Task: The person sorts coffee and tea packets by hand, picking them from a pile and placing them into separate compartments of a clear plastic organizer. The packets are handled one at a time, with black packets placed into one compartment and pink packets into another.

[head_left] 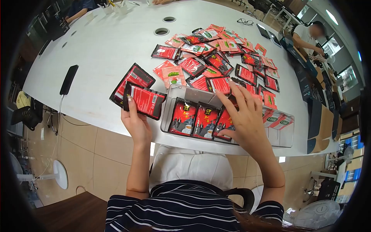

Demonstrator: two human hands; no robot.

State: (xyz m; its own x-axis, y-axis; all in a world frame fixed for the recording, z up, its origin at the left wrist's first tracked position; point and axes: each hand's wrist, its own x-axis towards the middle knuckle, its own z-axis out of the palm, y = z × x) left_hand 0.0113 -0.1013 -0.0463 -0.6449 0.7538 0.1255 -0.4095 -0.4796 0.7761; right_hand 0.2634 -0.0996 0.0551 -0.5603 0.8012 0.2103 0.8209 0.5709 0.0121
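Note:
My left hand is closed on red and black coffee sachets, at least two of them fanned out, left of a clear plastic box. Inside that box, several coffee sachets stand in a row with their cup pictures facing me. Green-and-pink sachets fill part of its right side. Over the middle of the box is my right hand, fingers spread, thumb close to a coffee sachet. Whether its fingertips touch anything is hidden. Behind the box lies a loose pile of mixed sachets.
A black phone with a white cable lies on the white table at left. Glasses and two dark devices lie at the back right. Open cardboard boxes line the right edge. Another person works beyond them.

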